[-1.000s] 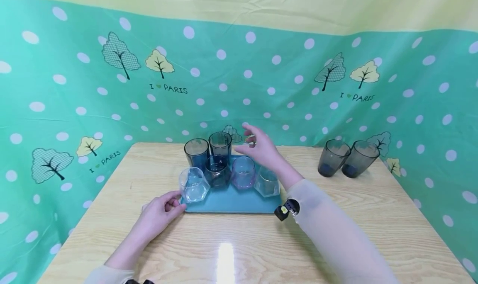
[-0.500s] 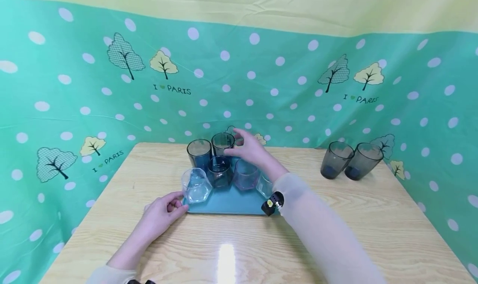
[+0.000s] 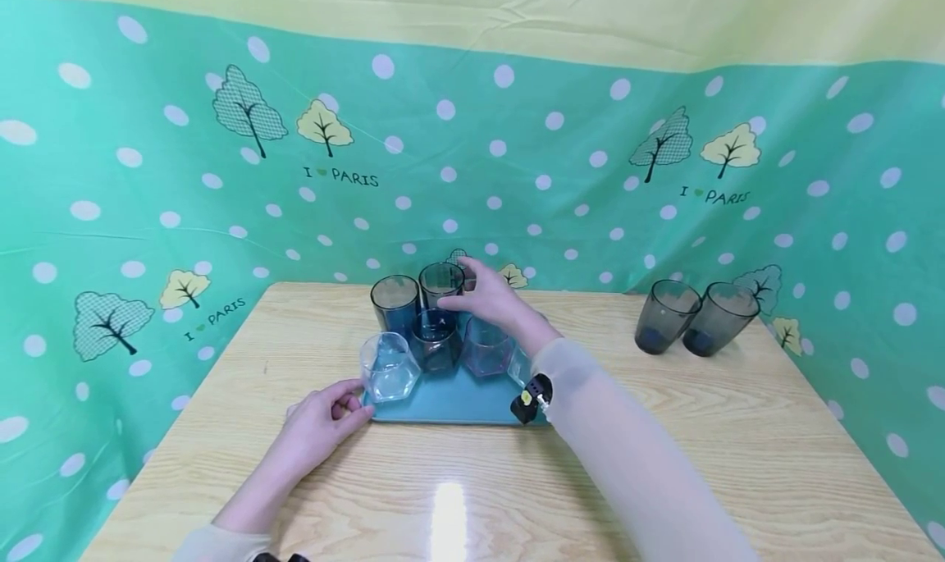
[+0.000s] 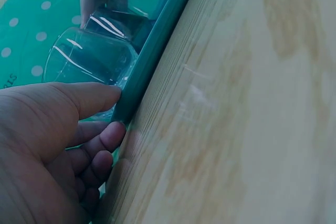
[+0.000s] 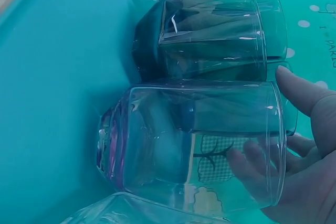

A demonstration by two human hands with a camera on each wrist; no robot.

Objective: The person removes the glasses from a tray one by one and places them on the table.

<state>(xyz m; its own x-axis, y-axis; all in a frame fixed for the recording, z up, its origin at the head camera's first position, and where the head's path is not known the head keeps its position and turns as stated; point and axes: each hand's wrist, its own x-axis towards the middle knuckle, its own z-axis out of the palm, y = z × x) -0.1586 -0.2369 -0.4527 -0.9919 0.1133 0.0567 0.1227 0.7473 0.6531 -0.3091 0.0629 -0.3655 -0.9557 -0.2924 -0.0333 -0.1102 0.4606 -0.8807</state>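
A blue tray carries several glasses. My left hand holds its near left corner, thumb and fingertips at the rim, as the left wrist view shows. Beside that corner stands a clear faceted glass. My right hand reaches over the tray and grips a tall dark glass at the back, its thumb and fingers around the upper part. Left of it is another tall dark glass. A dark short glass and a purple-tinted glass stand in front; my right forearm partly hides another clear glass.
Two tall grey glasses stand close together at the table's back right. A green dotted cloth hangs behind the wooden table.
My right hand has moved left from beside the tall back glass to close around it. The left hand stays at the tray corner. The camera view has shifted slightly.
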